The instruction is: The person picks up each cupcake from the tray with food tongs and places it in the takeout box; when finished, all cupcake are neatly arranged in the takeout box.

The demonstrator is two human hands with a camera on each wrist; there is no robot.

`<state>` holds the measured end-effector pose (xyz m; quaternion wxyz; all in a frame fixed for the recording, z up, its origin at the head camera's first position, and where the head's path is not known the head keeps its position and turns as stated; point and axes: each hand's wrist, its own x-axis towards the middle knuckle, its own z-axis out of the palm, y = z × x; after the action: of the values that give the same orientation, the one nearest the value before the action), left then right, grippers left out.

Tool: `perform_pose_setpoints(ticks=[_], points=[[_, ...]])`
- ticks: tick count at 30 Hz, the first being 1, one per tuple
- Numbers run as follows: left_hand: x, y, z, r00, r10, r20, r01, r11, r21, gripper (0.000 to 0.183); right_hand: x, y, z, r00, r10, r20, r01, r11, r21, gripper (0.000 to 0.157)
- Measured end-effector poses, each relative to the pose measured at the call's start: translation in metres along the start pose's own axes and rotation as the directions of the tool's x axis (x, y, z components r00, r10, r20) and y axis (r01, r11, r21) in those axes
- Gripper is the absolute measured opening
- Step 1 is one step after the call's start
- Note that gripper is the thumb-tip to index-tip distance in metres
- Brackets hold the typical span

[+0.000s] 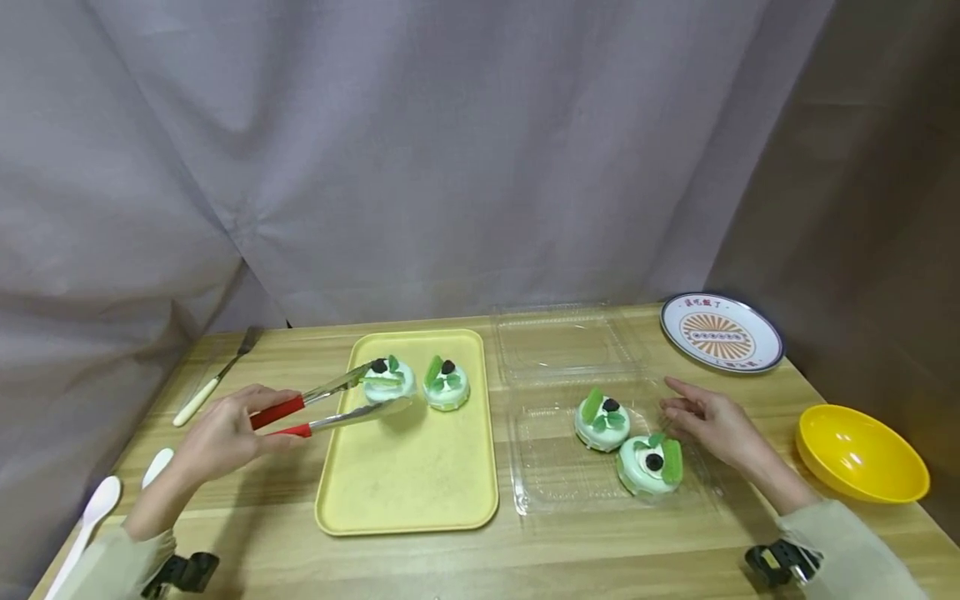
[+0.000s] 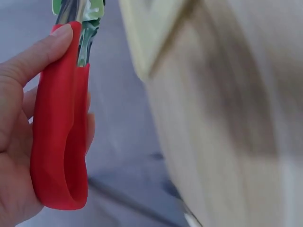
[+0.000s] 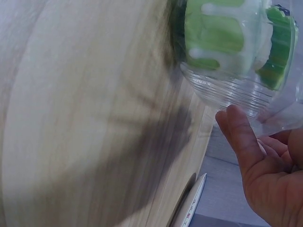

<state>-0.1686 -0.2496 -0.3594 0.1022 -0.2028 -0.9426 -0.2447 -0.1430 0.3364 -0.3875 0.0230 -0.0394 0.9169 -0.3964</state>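
Note:
My left hand (image 1: 228,429) holds food tongs by their red handles (image 2: 52,123), thumb on one handle. The metal arms of the tongs reach to either side of a pale green cake (image 1: 397,390) topped with a dark berry and green leaves. That cake is over the back left of a yellow tray (image 1: 408,508), beside a similar cake (image 1: 447,396). At the right, my right hand (image 1: 708,421) pinches the side rim of a clear plastic container (image 3: 227,90). Inside it are two more such cakes, one farther back (image 1: 588,433) and one nearer (image 1: 637,479).
The container's clear lid (image 1: 558,337) lies folded back behind it. A patterned plate (image 1: 722,332) and a yellow bowl (image 1: 862,454) are at the right. On the left are a pale-handled utensil (image 1: 197,402) and two white spoons, one nearer the edge (image 1: 97,504).

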Motion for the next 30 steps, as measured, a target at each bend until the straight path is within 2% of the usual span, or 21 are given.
perform_pose_setpoints(ticks=[3,7,12,16,20,25,30], points=[[0.008,0.025,0.002,0.998,0.058,0.023,-0.057,0.997,-0.055,0.053,0.001,-0.001,0.0,1.0,-0.006,0.001,0.006,1.0,0.021,0.053],[0.025,0.064,0.017,0.983,0.145,0.114,-0.128,0.981,-0.145,0.053,0.002,0.0,-0.001,1.0,-0.001,0.004,0.001,1.0,0.03,0.052],[0.046,0.108,0.047,0.937,0.276,0.215,-0.237,0.952,-0.192,0.052,0.001,0.001,0.0,1.0,0.001,0.002,-0.001,0.999,0.038,0.052],[0.06,0.131,0.07,0.903,0.343,0.26,-0.302,0.935,-0.185,0.051,0.001,0.001,0.001,1.0,-0.001,-0.001,0.001,0.999,0.04,0.053],[0.071,0.144,0.083,0.885,0.35,0.308,-0.312,0.935,-0.168,0.049,0.001,0.001,0.0,1.0,0.007,0.002,-0.007,0.999,0.036,0.054],[0.08,0.153,0.09,0.88,0.302,0.366,-0.257,0.952,-0.166,0.048,0.001,0.002,-0.001,1.0,0.013,0.002,-0.013,1.0,0.009,0.053],[0.085,0.161,0.091,0.874,0.271,0.404,-0.241,0.963,-0.124,0.049,0.003,0.004,-0.001,1.0,0.011,0.006,-0.011,1.0,0.014,0.053]])
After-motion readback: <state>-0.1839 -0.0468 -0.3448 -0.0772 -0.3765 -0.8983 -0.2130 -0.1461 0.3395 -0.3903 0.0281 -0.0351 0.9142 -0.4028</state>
